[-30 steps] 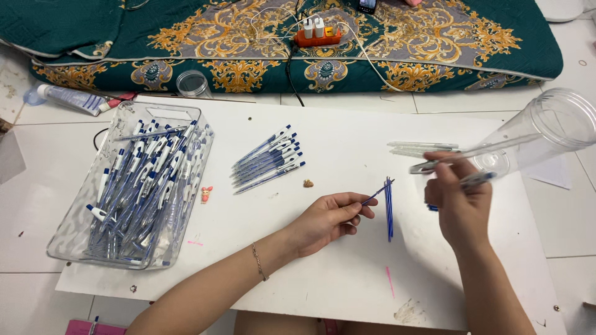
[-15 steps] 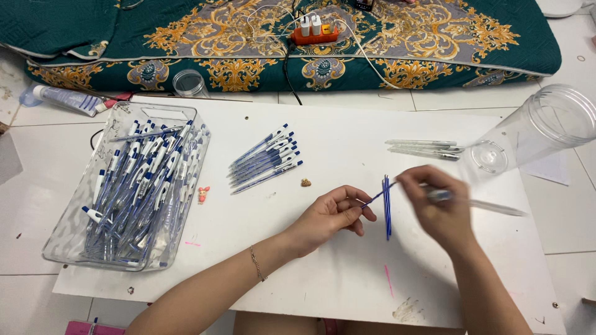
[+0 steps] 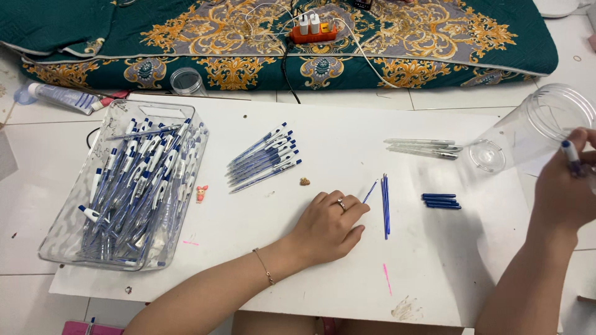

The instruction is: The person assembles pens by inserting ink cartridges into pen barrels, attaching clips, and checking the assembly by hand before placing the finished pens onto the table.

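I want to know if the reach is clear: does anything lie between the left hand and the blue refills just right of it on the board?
Nothing visible does. The left hand rests flat on the white board, and only bare board separates its fingertips from the blue refills. The small brown bit lies above, off that line.

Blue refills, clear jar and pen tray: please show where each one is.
Blue refills (image 3: 385, 205): head view, middle of the bundle.
Clear jar (image 3: 528, 130): head view, its side wall.
Pen tray (image 3: 56, 239): head view, left wall.
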